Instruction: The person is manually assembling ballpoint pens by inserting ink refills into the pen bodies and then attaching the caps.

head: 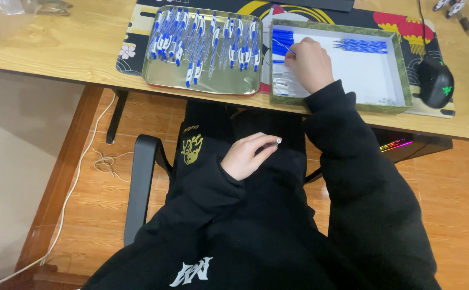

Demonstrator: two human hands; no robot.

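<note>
While the right hand (pixel 310 63) reaches into the white box (pixel 401 80) in the upper middle of the frame, its fingers close on the blue refills (pixel 282 38) piled at the left end of that box; the exact grip is partly hidden by the back of the hand. The left hand (pixel 245 156) rests on the lap in the centre of the frame and pinches a small pen part (pixel 273 143) between thumb and fingers, its light tip pointing right. This part looks light, stiff and smooth, so it is probably slippery and best held by its middle. The refills seem thin and could bend if pressed hard. A second group of refills (pixel 363 45) lies in the upper right of the box. To the left, a metal tray (pixel 202 85) on the bench (pixel 57 48) carries finished pens (pixel 207 40) in rows. A black mouse (pixel 436 80) sits at the right. The small white pieces in the lower left corner of the box are hard to make out.
</note>
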